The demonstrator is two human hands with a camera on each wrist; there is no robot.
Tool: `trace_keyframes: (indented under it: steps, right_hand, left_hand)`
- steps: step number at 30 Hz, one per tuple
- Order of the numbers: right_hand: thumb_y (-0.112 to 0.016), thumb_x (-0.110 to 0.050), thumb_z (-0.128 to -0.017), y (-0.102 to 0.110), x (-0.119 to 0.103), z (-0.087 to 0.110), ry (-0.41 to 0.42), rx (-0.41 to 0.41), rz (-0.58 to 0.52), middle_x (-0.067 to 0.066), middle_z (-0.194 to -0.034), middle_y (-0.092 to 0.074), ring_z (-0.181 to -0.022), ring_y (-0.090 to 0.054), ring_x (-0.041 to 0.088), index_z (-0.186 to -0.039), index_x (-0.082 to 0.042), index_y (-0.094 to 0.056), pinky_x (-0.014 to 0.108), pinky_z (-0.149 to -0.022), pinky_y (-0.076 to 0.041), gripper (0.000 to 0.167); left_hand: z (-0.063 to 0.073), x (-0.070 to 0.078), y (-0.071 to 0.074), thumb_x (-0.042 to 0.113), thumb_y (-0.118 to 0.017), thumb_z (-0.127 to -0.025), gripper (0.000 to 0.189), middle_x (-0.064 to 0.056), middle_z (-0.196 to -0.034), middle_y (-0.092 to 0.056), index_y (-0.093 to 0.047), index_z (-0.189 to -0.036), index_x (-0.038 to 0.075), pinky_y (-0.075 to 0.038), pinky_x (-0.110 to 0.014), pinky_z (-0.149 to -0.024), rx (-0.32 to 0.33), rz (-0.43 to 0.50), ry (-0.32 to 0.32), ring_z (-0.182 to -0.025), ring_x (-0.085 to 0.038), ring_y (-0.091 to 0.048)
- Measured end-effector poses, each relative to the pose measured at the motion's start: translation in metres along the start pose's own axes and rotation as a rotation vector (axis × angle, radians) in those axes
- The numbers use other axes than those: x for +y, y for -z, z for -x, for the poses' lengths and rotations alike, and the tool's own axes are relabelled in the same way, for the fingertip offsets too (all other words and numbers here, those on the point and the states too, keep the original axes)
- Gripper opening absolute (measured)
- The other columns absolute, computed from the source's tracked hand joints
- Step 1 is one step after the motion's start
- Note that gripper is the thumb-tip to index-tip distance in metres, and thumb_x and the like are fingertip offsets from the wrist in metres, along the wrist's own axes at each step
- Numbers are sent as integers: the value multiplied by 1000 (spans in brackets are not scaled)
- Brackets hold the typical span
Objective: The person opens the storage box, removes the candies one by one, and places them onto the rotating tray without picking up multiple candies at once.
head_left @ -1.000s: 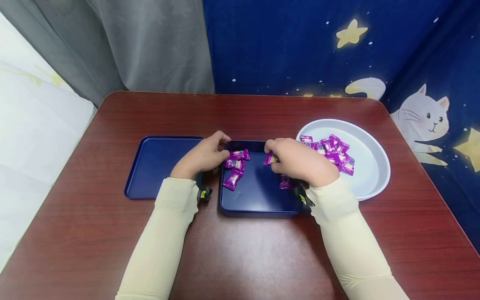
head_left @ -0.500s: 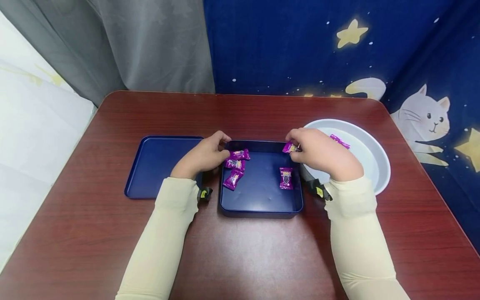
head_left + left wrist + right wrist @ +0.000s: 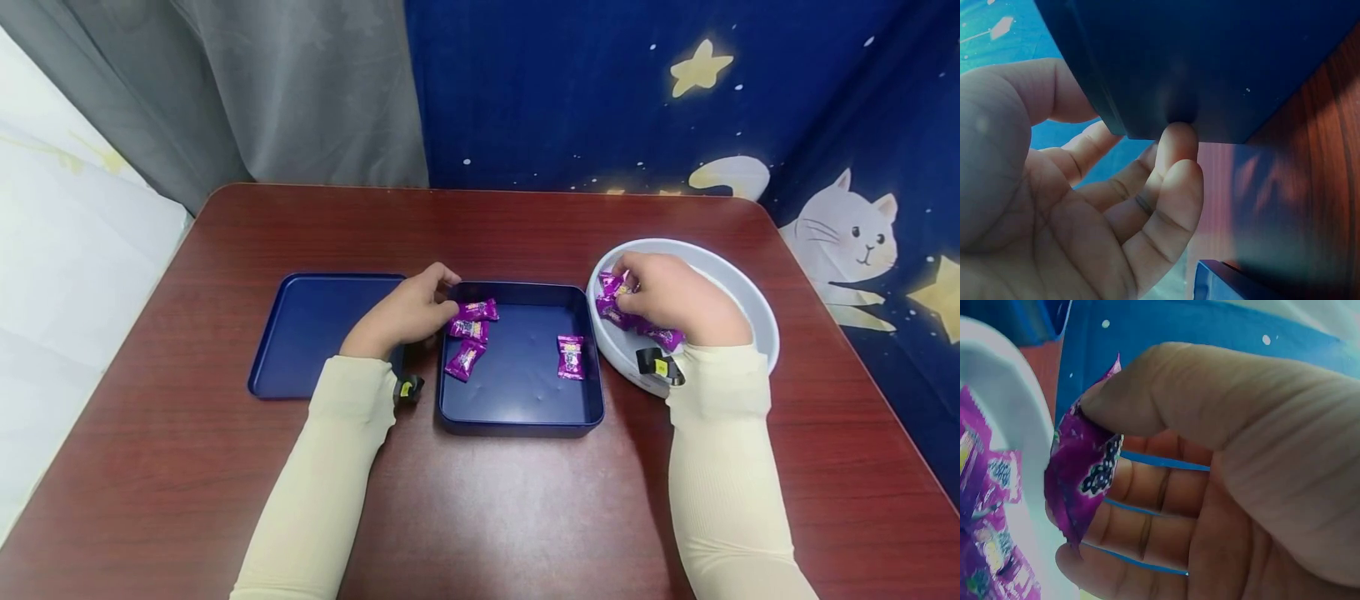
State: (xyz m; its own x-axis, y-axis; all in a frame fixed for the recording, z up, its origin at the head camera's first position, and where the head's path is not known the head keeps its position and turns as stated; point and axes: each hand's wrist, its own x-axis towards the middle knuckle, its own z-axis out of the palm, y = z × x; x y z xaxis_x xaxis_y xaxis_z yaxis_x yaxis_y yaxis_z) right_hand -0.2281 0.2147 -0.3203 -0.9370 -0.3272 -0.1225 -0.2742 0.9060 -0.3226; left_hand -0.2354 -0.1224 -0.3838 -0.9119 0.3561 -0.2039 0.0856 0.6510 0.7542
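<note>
My left hand [image 3: 405,312] holds the left wall of a dark blue rectangular tin [image 3: 517,404], its thumb over the rim. In the left wrist view, the fingertips [image 3: 1177,140] press on the outside of that wall. Three purple wrapped candies [image 3: 466,359] lie along the tin's left side, and a single candy [image 3: 570,357] lies near its right wall. Over a white oval dish [image 3: 765,333], my right hand [image 3: 678,300] pinches a purple candy [image 3: 1079,465] between thumb and fingers. More candies [image 3: 997,537] lie in the dish, partly hidden by the hand.
A flat dark blue lid [image 3: 322,333] lies left of the tin, partly behind the left hand. All stand on a reddish-brown wooden table [image 3: 480,517]. Grey and star-patterned blue curtains [image 3: 562,100] hang behind its far edge.
My right hand has moved right from above the tin to the dish, carrying a candy with it. The left hand and the tin have stayed in place.
</note>
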Motion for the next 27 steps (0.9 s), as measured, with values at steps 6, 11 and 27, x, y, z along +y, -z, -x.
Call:
trace_keyframes:
  steps: [6, 11, 27]
  right_hand:
    - [-66, -10, -85, 1, 14, 3, -93, -31, -9, 11, -87, -64, -75, -59, 26, -120, 0, -61, 45, -73, -50, 36]
    - [-68, -12, -85, 0, 23, 2, -140, -42, -31, 15, -92, -65, -79, -59, 29, -122, 1, -60, 47, -76, -50, 40]
    - [-64, -8, -86, -14, 33, -8, -147, -65, -48, 12, -87, -64, -77, -58, 29, -116, -1, -63, 47, -75, -48, 31]
  left_hand:
    - [-1, 0, 0, 19, -54, -98, 39, -14, -131, -56, -46, -136, 11, -52, -41, -77, 2, -5, -6, -89, -28, -62]
    - [-1, -1, -1, 19, -54, -98, 39, -14, -131, -56, -46, -136, 11, -52, -41, -76, 5, -6, -6, -88, -28, -62]
    - [-2, -1, -1, 18, -54, -98, 39, -15, -131, -55, -46, -135, 11, -51, -40, -73, 1, 4, -2, -76, -28, -63]
